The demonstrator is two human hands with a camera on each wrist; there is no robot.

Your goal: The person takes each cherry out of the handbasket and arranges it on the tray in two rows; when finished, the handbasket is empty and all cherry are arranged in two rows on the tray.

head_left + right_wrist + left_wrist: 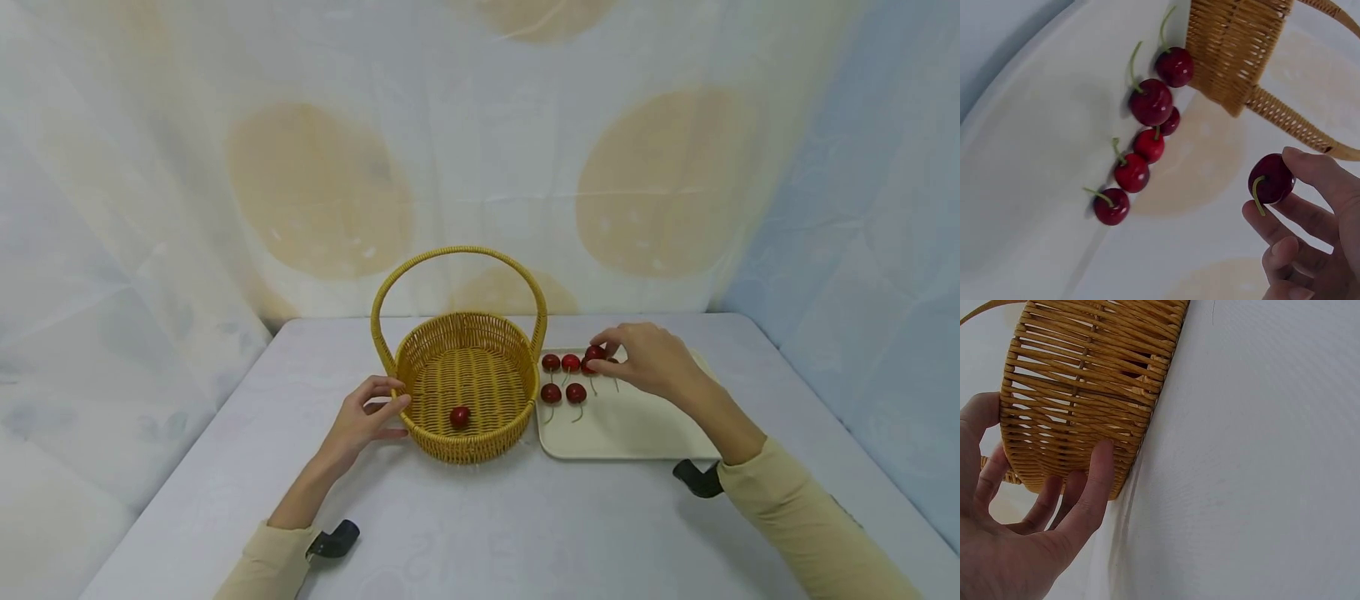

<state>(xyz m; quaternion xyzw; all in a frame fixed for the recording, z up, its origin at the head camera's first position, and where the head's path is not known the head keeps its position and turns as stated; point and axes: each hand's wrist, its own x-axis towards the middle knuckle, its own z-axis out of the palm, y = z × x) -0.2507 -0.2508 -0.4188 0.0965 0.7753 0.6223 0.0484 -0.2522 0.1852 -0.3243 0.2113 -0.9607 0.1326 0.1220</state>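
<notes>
A yellow wicker basket (465, 450) with a tall hoop handle stands upright mid-table, one dark red cherry (460, 417) lying in it. My left hand (367, 412) holds the basket's left side, thumb at the rim and other fingertips against the woven wall (1079, 394). To the right, my right hand (652, 358) pinches a stemmed cherry (1271, 180) between thumb and fingers, above the tray's far side. Several more stemmed cherries (1151, 102) lie on the cream tray (622, 433), grouped at its left end in two rows; the hand partly covers the far row in the head view.
The tray lies directly right of the basket, its left edge close to the basket wall. Dark curved pieces (335, 540) stick out at both sleeve cuffs. Pale patterned cloth (487, 167) hangs behind and beside the white-covered table (465, 542).
</notes>
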